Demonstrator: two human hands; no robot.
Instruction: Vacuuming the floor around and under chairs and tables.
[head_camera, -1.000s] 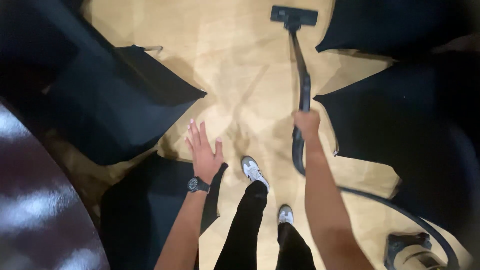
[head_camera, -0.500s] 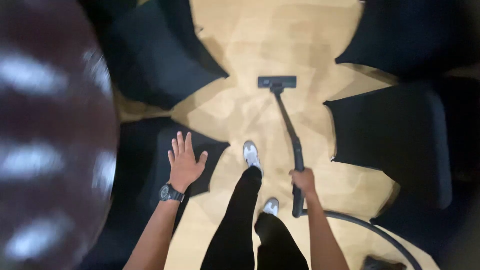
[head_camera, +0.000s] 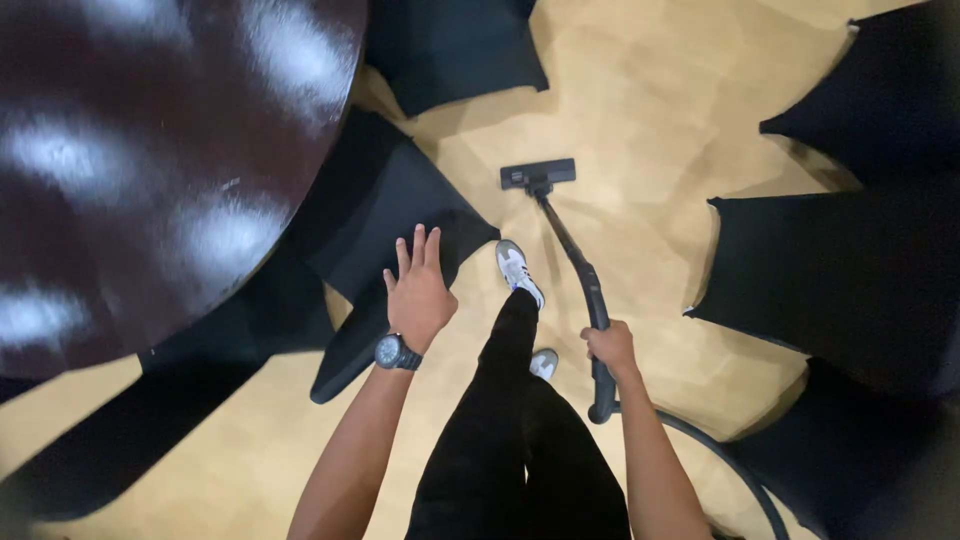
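A pale wooden floor (head_camera: 640, 100) is ringed by black-draped chairs (head_camera: 400, 215). The vacuum wand (head_camera: 585, 285) is gripped tightly by the right hand (head_camera: 610, 345); its head (head_camera: 538, 175) rests ahead. The left hand (head_camera: 420, 290) is spread, holding nothing. Drapes could be sucked in if approached.

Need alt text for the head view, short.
Seen from above, a person's right hand grips a black vacuum wand, its floor head on a wood floor. The open left hand hovers over a black chair beside a dark round table.

Tan floor (head_camera: 640, 90), glossy dark table (head_camera: 130, 150), seemingly black chairs (head_camera: 830, 270).
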